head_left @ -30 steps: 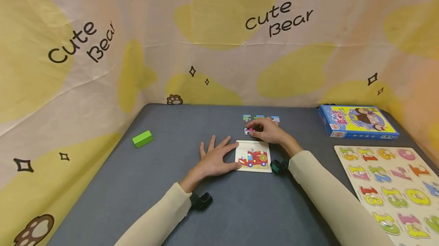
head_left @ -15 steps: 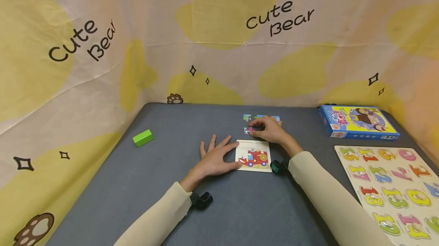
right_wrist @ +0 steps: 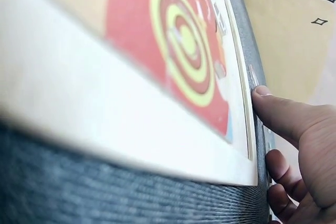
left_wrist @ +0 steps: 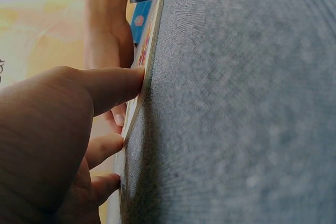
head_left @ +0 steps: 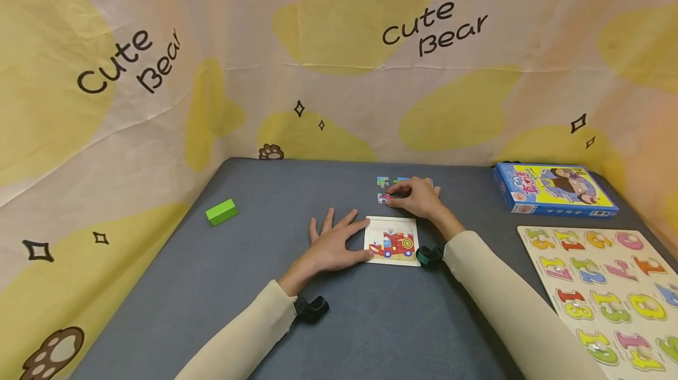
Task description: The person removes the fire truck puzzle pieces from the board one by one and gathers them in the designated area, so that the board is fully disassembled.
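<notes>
A small wooden jigsaw tray [head_left: 377,226] lies on the table, with a red vehicle picture pieced together in its lower part. My left hand [head_left: 331,247] is spread at its left side, thumb and index fingertip touching the rim. Just beyond the tray, my right hand [head_left: 418,199] pinches a small pink-and-white puzzle piece [head_left: 382,198] between thumb and index finger, low over the table. Behind that piece lie a green-and-blue puzzle piece [head_left: 382,181] and another puzzle piece [head_left: 401,179]; the right hand partly hides the row. In the right wrist view, the thumb [right_wrist: 262,92] is beyond the tray's rim.
A green block [head_left: 222,212] sits at the left. To the right are a blue boxed set [head_left: 556,189] and a wooden number board [head_left: 532,256], partly under the right sleeve. A printed curtain [head_left: 339,33] stands along the table's back and left edges.
My right hand has shifted slightly away from me with the pink-and-white puzzle piece, covering more of the pieces behind. My left hand has stayed at the tray.
</notes>
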A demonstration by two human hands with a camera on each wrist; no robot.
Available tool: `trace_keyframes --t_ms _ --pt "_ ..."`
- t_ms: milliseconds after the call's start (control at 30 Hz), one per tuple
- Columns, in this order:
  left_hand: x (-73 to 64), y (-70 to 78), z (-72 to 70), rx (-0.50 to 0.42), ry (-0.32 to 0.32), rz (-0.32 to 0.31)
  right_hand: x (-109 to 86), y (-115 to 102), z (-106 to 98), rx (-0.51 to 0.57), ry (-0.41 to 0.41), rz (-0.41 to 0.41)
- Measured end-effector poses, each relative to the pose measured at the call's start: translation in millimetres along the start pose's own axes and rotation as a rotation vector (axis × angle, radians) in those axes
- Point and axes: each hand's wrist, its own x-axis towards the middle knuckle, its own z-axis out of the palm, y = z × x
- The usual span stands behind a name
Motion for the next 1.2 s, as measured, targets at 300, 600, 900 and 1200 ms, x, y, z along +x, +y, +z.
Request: trace_keyframes --t_ms 300,600,900,1200 --pt "-1.0 0.0 2.4 -0.009 -0.004 0.002 1.1 0.4 1.0 -0.009 -0.012 0.046" --pt "1.0 3.7 -0.3 -0.003 0.004 0.008 2.0 -0.7 -1.6 -0.029 0.005 0.042" --pt "1.6 1.3 0.5 -0.001 -0.007 0.003 -1.4 3.6 -1.3 0.045 0.000 0.011" --pt "1.7 -0.2 -0.5 0.006 -0.017 -0.008 -10.5 7.4 -3.1 0.148 0.004 -0.033"
